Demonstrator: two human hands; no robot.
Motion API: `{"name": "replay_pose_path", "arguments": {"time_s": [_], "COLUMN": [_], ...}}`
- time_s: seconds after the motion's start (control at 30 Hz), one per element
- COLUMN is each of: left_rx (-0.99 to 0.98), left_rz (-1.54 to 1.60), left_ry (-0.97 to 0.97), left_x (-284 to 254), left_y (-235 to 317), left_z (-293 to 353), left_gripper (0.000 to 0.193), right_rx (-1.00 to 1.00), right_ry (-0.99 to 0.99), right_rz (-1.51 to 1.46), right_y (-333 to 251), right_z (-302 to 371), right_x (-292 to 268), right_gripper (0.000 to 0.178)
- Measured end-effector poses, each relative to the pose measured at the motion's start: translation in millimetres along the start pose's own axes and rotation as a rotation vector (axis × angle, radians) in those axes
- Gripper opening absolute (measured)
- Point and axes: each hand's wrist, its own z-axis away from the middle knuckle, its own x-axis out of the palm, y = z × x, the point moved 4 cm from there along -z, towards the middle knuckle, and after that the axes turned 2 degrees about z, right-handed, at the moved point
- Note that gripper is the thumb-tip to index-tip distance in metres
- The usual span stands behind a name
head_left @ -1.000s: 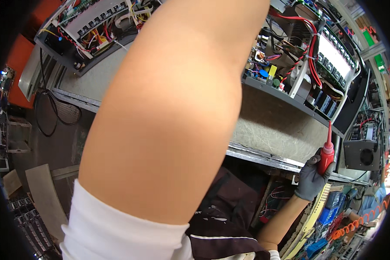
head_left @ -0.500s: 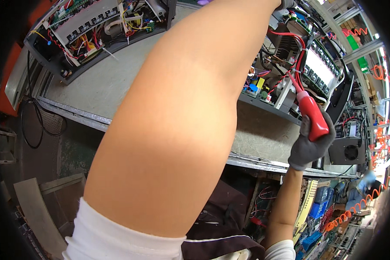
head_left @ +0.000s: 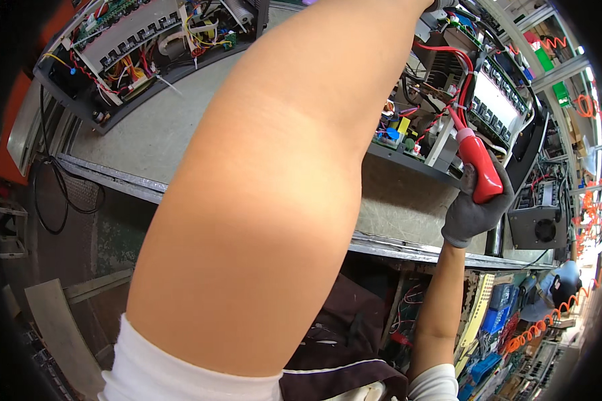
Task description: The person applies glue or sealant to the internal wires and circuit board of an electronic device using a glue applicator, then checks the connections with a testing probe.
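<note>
My right hand (head_left: 478, 207), in a grey glove, is closed round a red squeeze bottle (head_left: 478, 167). The bottle's thin nozzle points up and to the left, over the inside of an opened electronic unit (head_left: 441, 157), close to its red wires (head_left: 470, 63). My left forearm crosses the middle of the view and covers part of the bench and the unit. Only a bit of the grey glove on my left hand (head_left: 443, 4) shows at the top edge, by the far side of that unit; its fingers are out of sight.
A second opened unit (head_left: 140, 60) with boards and coloured wires stands at the far left of the metal bench (head_left: 114, 147). Another unit with a fan (head_left: 542, 230) sits at the right. A black cable (head_left: 59, 200) hangs off the bench's left end. Blue bins (head_left: 493, 319) lie lower right.
My right hand has moved slightly up and away from me with the bottle, and the nozzle tip now sits a little higher. My left arm has barely shifted.
</note>
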Motion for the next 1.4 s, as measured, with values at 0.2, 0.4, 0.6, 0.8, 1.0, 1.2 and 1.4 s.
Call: {"name": "replay_pose_path", "arguments": {"time_s": [0.2, 0.4, 0.6, 0.8, 1.0, 1.2, 1.4], "left_rx": [0.046, 0.059, 0.028, -0.219, 0.061, 0.089, 0.084], "left_rz": [0.046, -0.101, -0.055, -0.252, -0.153, -0.168, -0.149], "left_ry": [0.018, 0.0, 0.016, -0.167, 0.006, -0.007, -0.079], "left_x": [4, 5, 2, 7, 9, 17, 9], "left_y": [6, -3, 2, 9, 5, -5, 8], "left_z": [-4, -8, -3, -10, -13, -23, -14], "left_gripper": [0.042, 0.043, 0.044, 0.046, 0.05, 0.05, 0.043], "right_rx": [-0.037, -0.204, -0.209, -0.215, -0.296, -0.274, 0.161], "right_ry": [-0.038, -0.135, -0.156, -0.158, -0.134, -0.195, 0.087], "right_rz": [0.054, 0.151, 0.197, 0.24, 0.282, 0.303, -0.021], "right_y": [-2, -11, -4, -9, -15, -19, -25], "right_z": [-4, -12, -13, -14, -18, -14, 10], "right_x": [-4, 17, 22, 22, 26, 25, -23], "right_gripper": [0.049, 0.049, 0.049, 0.048, 0.052, 0.053, 0.045]}}
